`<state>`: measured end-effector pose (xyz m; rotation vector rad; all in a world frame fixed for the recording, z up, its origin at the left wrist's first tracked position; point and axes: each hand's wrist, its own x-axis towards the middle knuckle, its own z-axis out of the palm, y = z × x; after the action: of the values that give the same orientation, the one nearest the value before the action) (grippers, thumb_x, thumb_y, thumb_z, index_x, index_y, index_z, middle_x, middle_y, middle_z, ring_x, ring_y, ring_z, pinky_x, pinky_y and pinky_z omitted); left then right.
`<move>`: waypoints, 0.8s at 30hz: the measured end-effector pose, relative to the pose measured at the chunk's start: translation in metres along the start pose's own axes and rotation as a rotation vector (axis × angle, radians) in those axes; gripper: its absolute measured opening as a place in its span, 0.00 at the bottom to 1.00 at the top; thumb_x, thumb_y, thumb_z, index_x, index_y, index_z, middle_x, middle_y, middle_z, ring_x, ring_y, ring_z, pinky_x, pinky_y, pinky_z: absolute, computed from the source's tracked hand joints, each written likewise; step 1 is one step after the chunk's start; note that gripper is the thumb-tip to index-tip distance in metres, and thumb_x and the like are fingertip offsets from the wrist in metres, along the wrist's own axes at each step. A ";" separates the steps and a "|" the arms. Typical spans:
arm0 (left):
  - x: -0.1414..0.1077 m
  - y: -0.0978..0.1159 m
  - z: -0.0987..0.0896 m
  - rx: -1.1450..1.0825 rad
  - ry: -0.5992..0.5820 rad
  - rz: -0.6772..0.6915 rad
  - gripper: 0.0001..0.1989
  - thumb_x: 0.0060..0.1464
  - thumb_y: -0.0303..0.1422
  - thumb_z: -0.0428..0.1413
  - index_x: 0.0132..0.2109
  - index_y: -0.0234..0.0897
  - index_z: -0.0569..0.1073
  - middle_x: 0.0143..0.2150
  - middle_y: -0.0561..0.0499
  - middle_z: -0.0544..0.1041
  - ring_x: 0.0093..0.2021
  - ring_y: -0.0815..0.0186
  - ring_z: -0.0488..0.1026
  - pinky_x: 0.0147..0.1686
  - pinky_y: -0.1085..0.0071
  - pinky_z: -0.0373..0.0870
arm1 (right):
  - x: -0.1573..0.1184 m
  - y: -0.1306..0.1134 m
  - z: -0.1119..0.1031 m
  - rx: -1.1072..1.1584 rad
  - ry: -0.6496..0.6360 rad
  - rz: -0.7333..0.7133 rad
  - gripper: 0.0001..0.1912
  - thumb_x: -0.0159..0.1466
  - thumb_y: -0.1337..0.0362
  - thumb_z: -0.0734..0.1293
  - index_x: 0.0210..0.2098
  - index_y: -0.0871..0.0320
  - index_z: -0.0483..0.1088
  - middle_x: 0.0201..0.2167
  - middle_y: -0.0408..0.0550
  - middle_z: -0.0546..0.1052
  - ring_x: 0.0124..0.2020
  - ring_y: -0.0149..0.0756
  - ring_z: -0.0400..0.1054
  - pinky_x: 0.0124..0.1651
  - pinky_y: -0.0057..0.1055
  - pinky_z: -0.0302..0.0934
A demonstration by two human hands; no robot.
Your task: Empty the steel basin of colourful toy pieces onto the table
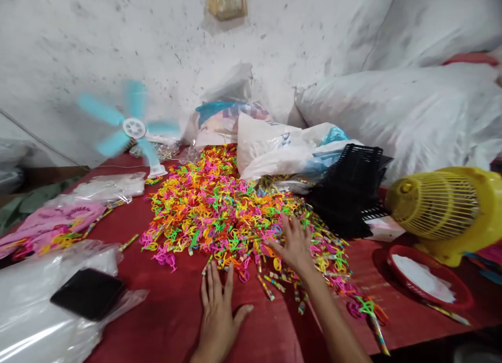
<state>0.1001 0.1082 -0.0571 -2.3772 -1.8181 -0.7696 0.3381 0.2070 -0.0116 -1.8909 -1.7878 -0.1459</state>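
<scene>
A big pile of small bright plastic pieces (pixel 212 201) in pink, yellow, orange and green covers the middle of the red table (pixel 141 321). My left hand (pixel 220 308) is over the table at the pile's near edge, fingers spread, fingertips beside a thin patterned tube; it holds nothing. Farther right, my right hand (pixel 294 245) reaches over the right part of the pile with its fingers apart and nothing visibly gripped. Several patterned tubes (pixel 266 288) lie between and below the hands.
Blue fan (pixel 134 127) at back left; phone (pixel 87 294) on clear plastic bags (pixel 31 310) at left. White bag (pixel 270 148) behind the pile. Black plastic racks (pixel 345 190), a yellow fan (pixel 443 206) and a red bowl (pixel 458 295) with white contents stand at right.
</scene>
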 end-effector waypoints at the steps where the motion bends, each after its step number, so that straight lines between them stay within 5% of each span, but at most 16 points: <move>1: 0.002 0.000 0.001 0.000 0.005 -0.002 0.44 0.57 0.43 0.55 0.70 0.46 0.37 0.72 0.39 0.29 0.70 0.42 0.37 0.60 0.41 0.55 | 0.008 -0.010 0.003 0.027 -0.004 -0.039 0.45 0.59 0.39 0.62 0.67 0.56 0.48 0.65 0.65 0.54 0.65 0.60 0.48 0.61 0.59 0.42; 9: 0.004 -0.005 0.008 -0.003 -0.001 -0.013 0.44 0.56 0.44 0.54 0.70 0.45 0.36 0.72 0.37 0.28 0.70 0.41 0.35 0.59 0.39 0.57 | 0.039 -0.114 0.037 0.216 0.014 -0.186 0.39 0.58 0.44 0.67 0.65 0.48 0.56 0.54 0.56 0.63 0.57 0.54 0.52 0.63 0.56 0.39; 15: 0.008 -0.002 0.004 0.024 -0.024 -0.035 0.41 0.60 0.41 0.51 0.70 0.44 0.34 0.72 0.35 0.27 0.70 0.42 0.33 0.58 0.39 0.57 | 0.052 -0.155 0.055 0.312 -0.047 -0.249 0.35 0.59 0.44 0.66 0.62 0.47 0.61 0.54 0.55 0.63 0.59 0.51 0.52 0.64 0.54 0.36; 18: 0.010 0.001 0.002 0.027 -0.004 -0.042 0.40 0.60 0.40 0.51 0.70 0.45 0.35 0.72 0.36 0.27 0.70 0.42 0.33 0.58 0.38 0.56 | 0.043 -0.148 0.042 0.351 -0.109 -0.338 0.37 0.60 0.45 0.66 0.64 0.50 0.58 0.55 0.56 0.64 0.59 0.50 0.52 0.64 0.53 0.41; 21: 0.010 0.002 0.000 0.025 0.006 -0.041 0.39 0.60 0.41 0.52 0.70 0.47 0.39 0.72 0.38 0.28 0.70 0.43 0.34 0.59 0.40 0.55 | 0.019 -0.110 0.020 0.381 -0.029 -0.382 0.32 0.64 0.50 0.64 0.64 0.50 0.56 0.58 0.55 0.62 0.60 0.47 0.54 0.62 0.48 0.48; 24: 0.010 0.003 0.001 0.026 -0.002 -0.032 0.36 0.60 0.41 0.52 0.69 0.47 0.43 0.72 0.39 0.29 0.71 0.44 0.36 0.60 0.40 0.53 | -0.003 -0.051 0.007 0.276 0.187 -0.158 0.24 0.67 0.55 0.59 0.61 0.53 0.61 0.55 0.57 0.65 0.57 0.47 0.57 0.58 0.49 0.54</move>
<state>0.1048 0.1169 -0.0530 -2.3391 -1.8593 -0.7422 0.2869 0.2062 -0.0034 -1.4946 -1.7298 -0.1210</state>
